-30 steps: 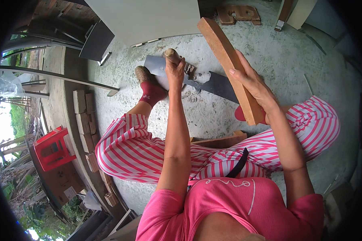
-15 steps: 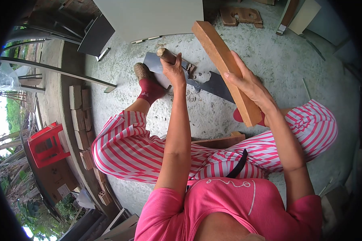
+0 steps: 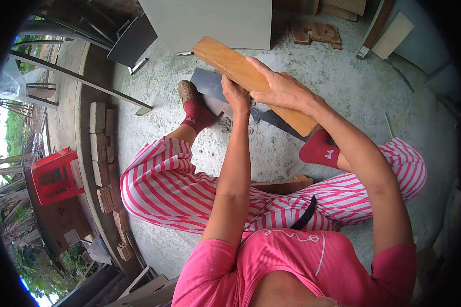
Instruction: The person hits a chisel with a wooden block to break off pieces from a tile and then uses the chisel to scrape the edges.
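Observation:
My right hand (image 3: pixel 287 92) is closed round a long wooden block (image 3: pixel 230 61), which tilts from upper left to lower right in front of me. My left hand (image 3: pixel 235 94) is curled closed just under the block. Half a second ago the round end of a wooden tool handle stuck out of it; the block now covers that handle, and its working end cannot be made out. Below both hands, dark flat sheets (image 3: pixel 281 122) lie on the floor between my feet.
My left foot wears a brown clog (image 3: pixel 187 91). Another piece of wood (image 3: pixel 292 184) lies by my lap. A pale panel (image 3: pixel 205 23) stands ahead, with a cut-out wooden piece (image 3: pixel 325 33) to its right. Bricks (image 3: pixel 100 146) and a red plastic stool (image 3: pixel 56 176) are at left.
My right hand has swung the wooden block leftward and tilted it flatter, over my left hand. My left hand has moved slightly right and down, and the tool handle is now hidden.

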`<state>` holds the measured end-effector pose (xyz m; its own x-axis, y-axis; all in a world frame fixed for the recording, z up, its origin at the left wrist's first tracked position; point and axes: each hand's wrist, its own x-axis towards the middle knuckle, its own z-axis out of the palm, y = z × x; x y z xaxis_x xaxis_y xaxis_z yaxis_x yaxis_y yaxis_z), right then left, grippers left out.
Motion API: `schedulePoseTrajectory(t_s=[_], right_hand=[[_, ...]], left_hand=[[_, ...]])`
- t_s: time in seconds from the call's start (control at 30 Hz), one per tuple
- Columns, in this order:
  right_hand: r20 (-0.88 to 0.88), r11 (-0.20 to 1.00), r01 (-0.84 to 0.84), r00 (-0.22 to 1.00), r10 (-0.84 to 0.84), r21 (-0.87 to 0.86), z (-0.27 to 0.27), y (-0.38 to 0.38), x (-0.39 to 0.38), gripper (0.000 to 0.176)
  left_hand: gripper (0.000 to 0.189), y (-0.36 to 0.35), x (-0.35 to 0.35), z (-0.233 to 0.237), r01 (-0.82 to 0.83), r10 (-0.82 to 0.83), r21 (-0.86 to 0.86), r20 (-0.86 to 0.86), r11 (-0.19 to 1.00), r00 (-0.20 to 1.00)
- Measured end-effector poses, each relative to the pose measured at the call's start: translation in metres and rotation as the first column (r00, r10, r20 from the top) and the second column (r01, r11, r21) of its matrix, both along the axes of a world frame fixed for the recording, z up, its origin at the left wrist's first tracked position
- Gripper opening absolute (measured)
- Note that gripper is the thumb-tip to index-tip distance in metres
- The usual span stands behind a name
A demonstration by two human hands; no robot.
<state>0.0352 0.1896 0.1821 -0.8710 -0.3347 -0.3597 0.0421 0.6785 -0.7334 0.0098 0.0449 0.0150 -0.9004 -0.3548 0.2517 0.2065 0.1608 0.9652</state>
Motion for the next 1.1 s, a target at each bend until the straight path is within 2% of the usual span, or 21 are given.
schedulePoseTrajectory(t_s=[0.07, 0.1, 0.17, 0.2, 0.23, 0.3, 0.37, 0.4, 0.5, 0.53, 0.57, 0.63, 0.7, 0.77, 0.83, 0.9, 0.97, 1.03, 1.1], right_hand=[[0.063, 0.988, 0.042, 0.997, -0.033, -0.147, -0.002, 0.006, 0.002, 0.094], [0.08, 0.988, 0.047, 0.996, -0.035, -0.148, -0.002, 0.009, 0.011, 0.094], [-0.038, 0.946, 0.18, 0.98, -0.197, -0.268, 0.005, 0.019, 0.031, 0.094], [0.018, 0.918, 0.218, 0.974, -0.225, -0.331, 0.012, 0.026, 0.042, 0.094], [0.016, 0.917, 0.219, 0.974, -0.227, -0.333, 0.012, 0.033, 0.054, 0.094], [0.071, 0.851, 0.349, 0.934, -0.35, -0.393, 0.004, 0.047, 0.079, 0.095], [0.135, 0.814, 0.404, 0.913, -0.385, -0.418, -0.005, 0.058, 0.1, 0.094], [0.196, 0.779, 0.451, 0.892, -0.407, -0.435, -0.011, 0.063, 0.109, 0.094], [0.217, 0.754, 0.499, 0.866, -0.45, -0.427, -0.036, 0.073, 0.129, 0.092], [0.24, 0.749, 0.507, 0.862, -0.447, -0.427, -0.041, 0.075, 0.131, 0.092], [0.242, 0.743, 0.507, 0.862, -0.446, -0.437, -0.043, 0.075, 0.13, 0.092], [0.278, 0.742, 0.521, 0.854, -0.44, -0.423, -0.045, 0.074, 0.127, 0.092], [0.256, 0.742, 0.511, 0.859, -0.442, -0.434, -0.044, 0.072, 0.122, 0.092], [0.24, 0.745, 0.503, 0.864, -0.442, -0.439, -0.043, 0.069, 0.118, 0.091], [0.213, 0.752, 0.49, 0.871, -0.443, -0.441, -0.04, 0.069, 0.117, 0.092], [0.235, 0.748, 0.508, 0.861, -0.451, -0.426, -0.036, 0.073, 0.12, 0.092], [0.261, 0.742, 0.523, 0.852, -0.453, -0.42, -0.041, 0.076, 0.124, 0.092], [0.216, 0.736, 0.527, 0.849, -0.483, -0.424, -0.053, 0.08, 0.126, 0.092], [0.24, 0.726, 0.554, 0.832, -0.5, -0.408, -0.056, 0.083, 0.129, 0.092]], left_hand=[[0.031, -0.003, 0.0, -0.001, -0.008, 0.008, 0.007, 0.017, 1.0, 1.0], [0.031, -0.007, 0.005, -0.004, -0.006, 0.006, 0.005, 0.034, 1.0, 0.999], [0.033, -0.014, -0.004, -0.002, -0.084, 0.097, -0.128, 0.098, 0.988, 0.99], [0.037, -0.019, -0.002, 0.006, -0.083, 0.12, -0.191, 0.189, 0.978, 0.975], [0.039, -0.025, -0.002, 0.004, -0.112, 0.158, -0.24, 0.18, 0.964, 0.971], [0.039, -0.038, -0.001, -0.002, -0.119, 0.183, -0.265, 0.232, 0.957, 0.955], [0.038, -0.053, 0.001, -0.019, -0.153, 0.183, -0.152, 0.208, 0.977, 0.961], [0.039, -0.058, 0.005, -0.021, -0.181, 0.185, -0.036, 0.208, 0.983, 0.961], [0.046, -0.084, 0.024, -0.045, -0.316, 0.239, 0.124, 0.417, 0.941, 0.877], [0.049, -0.08, 0.034, -0.032, -0.373, 0.23, 0.208, 0.5, 0.904, 0.835], [0.05, -0.079, 0.041, -0.037, -0.409, 0.259, 0.266, 0.46, 0.873, 0.85], [0.049, -0.086, 0.048, -0.056, -0.377, 0.184, 0.387, 0.451, 0.842, 0.873], [0.047, -0.077, 0.048, -0.054, -0.387, 0.196, 0.422, 0.428, 0.82, 0.882], [0.043, -0.064, 0.046, -0.038, -0.392, 0.257, 0.337, 0.382, 0.856, 0.888], [0.041, -0.055, 0.035, -0.026, -0.346, 0.229, 0.345, 0.337, 0.872, 0.913], [0.04, -0.049, 0.019, -0.02, -0.169, 0.144, 0.082, 0.251, 0.982, 0.957], [0.043, -0.036, 0.011, -0.001, -0.167, 0.156, 0.027, 0.244, 0.986, 0.957], [0.041, -0.026, 0.008, 0.016, -0.12, 0.179, -0.229, 0.261, 0.966, 0.949], [0.04, -0.024, 0.004, 0.018, -0.083, 0.154, -0.292, 0.228, 0.953, 0.961]])
